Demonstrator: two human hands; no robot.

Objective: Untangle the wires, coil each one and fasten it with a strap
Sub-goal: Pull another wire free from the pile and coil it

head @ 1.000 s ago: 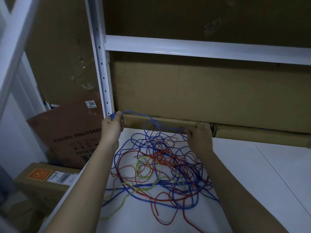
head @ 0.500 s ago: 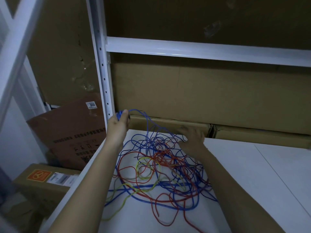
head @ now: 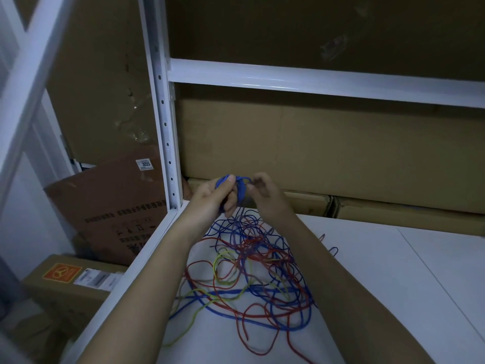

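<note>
A tangle of blue, red and yellow-green wires [head: 252,271] lies on the white shelf [head: 380,285]. My left hand [head: 212,198] is raised above the tangle's far end and grips a small coil of blue wire [head: 240,189], thumb on top. My right hand [head: 265,197] is close beside it, fingers curled and pinching a strand of the same blue wire at the coil. Blue strands run down from the coil into the tangle. No strap is visible.
A white perforated upright post [head: 164,127] stands just left of my hands, with a white crossbeam [head: 315,82] above. Large cardboard boxes [head: 328,153] fill the back. More boxes [head: 110,206] sit on the floor at left, past the shelf's edge.
My right hand left the tangle, rose and came in beside my left hand. My left hand moved right, and the blue wire is now gathered into a small coil between them.
</note>
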